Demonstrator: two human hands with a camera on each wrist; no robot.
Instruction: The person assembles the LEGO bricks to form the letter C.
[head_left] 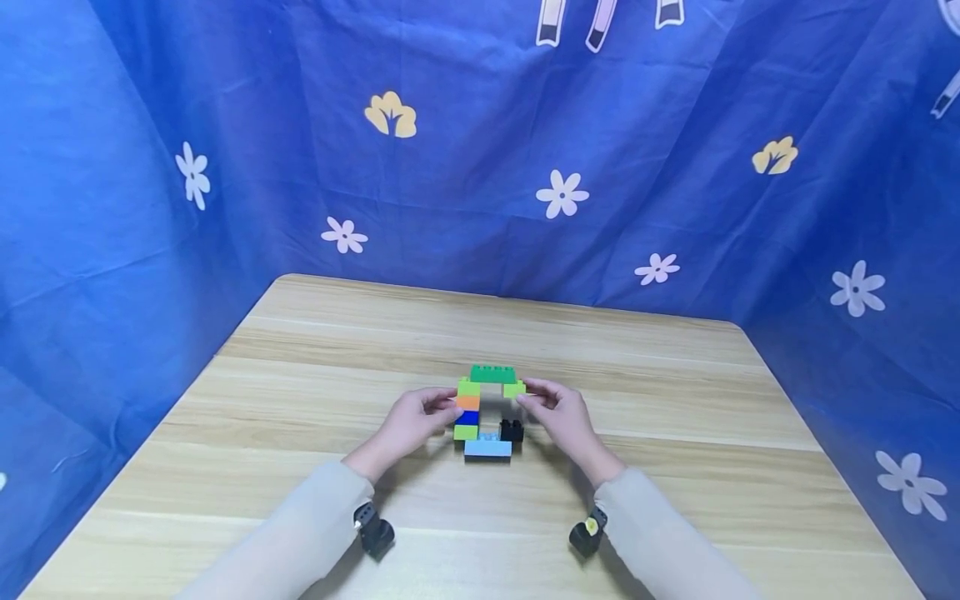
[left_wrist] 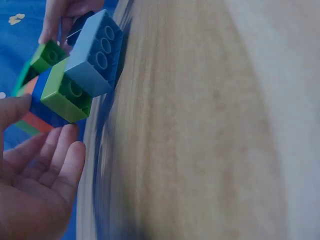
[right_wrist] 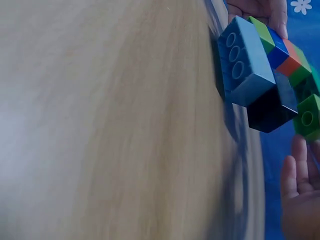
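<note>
Before me is a ring-like build of toy building bricks. Its left column stacks lime (head_left: 468, 388), orange (head_left: 468, 402), blue (head_left: 470, 418) and another lime brick (head_left: 465, 432). A long green brick (head_left: 492, 376) spans the top, with a lime brick (head_left: 513, 390) under its right end. At the bottom are a light blue brick (head_left: 488, 449) and a black brick (head_left: 512, 431), with a gap above the black one. My left hand (head_left: 415, 419) grips the left column near the orange and blue bricks, thumb in front. My right hand (head_left: 562, 415) pinches the upper right lime brick.
A wood-grain table (head_left: 645, 383) lies under the build and forearms. Blue cloth (head_left: 480, 150) with printed flowers hangs behind it and along both sides. Dark wrist cameras (head_left: 373, 531) sit on both sleeves, low over the table.
</note>
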